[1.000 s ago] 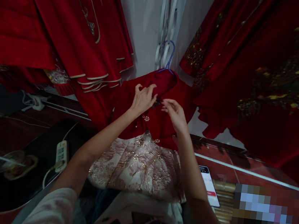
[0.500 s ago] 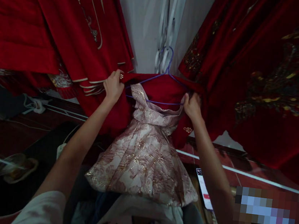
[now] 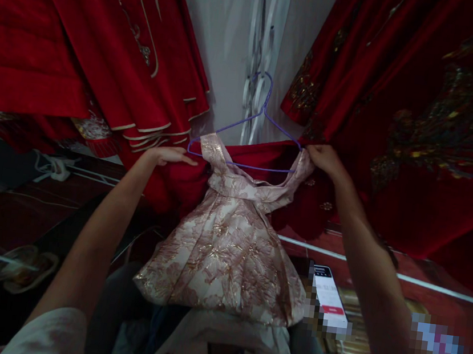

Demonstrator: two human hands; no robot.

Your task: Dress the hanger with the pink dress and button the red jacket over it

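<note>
1. Red garments (image 3: 34, 31) flank far wall (image 3: 230, 21)
2. Pink dress (image 3: 228, 245) centre on purple hanger (image 3: 267, 97), red jacket (image 3: 260, 156) on far side
3. Left hand (image 3: 176, 157): fingers straight; right hand (image 3: 322, 156) seemingly pinches right strap (image 3: 303, 165)
4. Likely rearranging jacket; next needs steady hanger

The scene is dim, sinking to near black at the lower left, with the phone (image 3: 329, 294) screen the brightest patch and small glints on the brocade dress (image 3: 227, 250) and the sequinned embroidery (image 3: 463, 118). Folds in the red garments (image 3: 54, 45) melt into shadow. Wide-angle distortion stretches the edges, fine detail is soft, and coarse pixel blocks mask areas at lower right.
</note>
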